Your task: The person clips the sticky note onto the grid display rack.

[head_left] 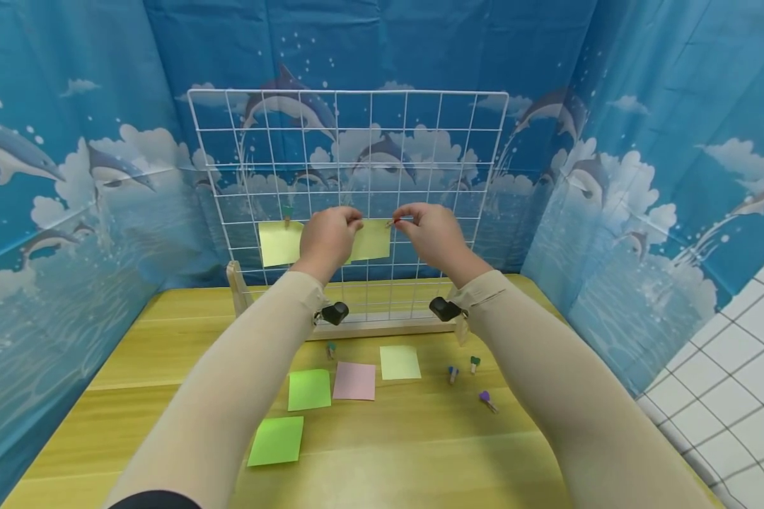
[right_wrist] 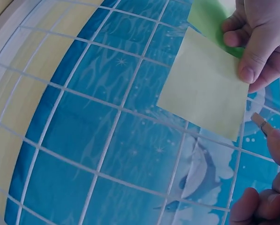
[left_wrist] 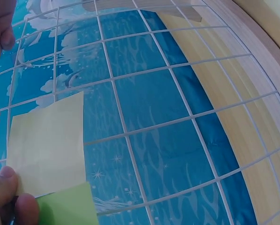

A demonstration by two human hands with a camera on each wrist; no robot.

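Observation:
My left hand (head_left: 329, 239) pinches a pale yellow sticky note (head_left: 373, 240) by its upper left corner, against the white wire grid (head_left: 414, 166). Between the fingertips of my right hand (head_left: 434, 232) is a small wooden clothespin (right_wrist: 261, 122) with a red decoration, just off the note's upper right corner. A yellow-green note (head_left: 279, 244) hangs on the grid to the left, under a clothespin with a green top (head_left: 287, 215); my left hand covers its right part. In the right wrist view a green note (right_wrist: 206, 18) lies beside the pale one, partly behind the left fingers.
On the wooden table (head_left: 382, 452) lie two green notes (head_left: 309, 389), a pink note (head_left: 354, 382) and a pale yellow note (head_left: 400, 363). Several clothespins, one with a purple top (head_left: 485, 397), lie mostly to the right. A wooden base (head_left: 382, 328) carries the grid. Dolphin-print curtains (head_left: 420, 42) surround the table.

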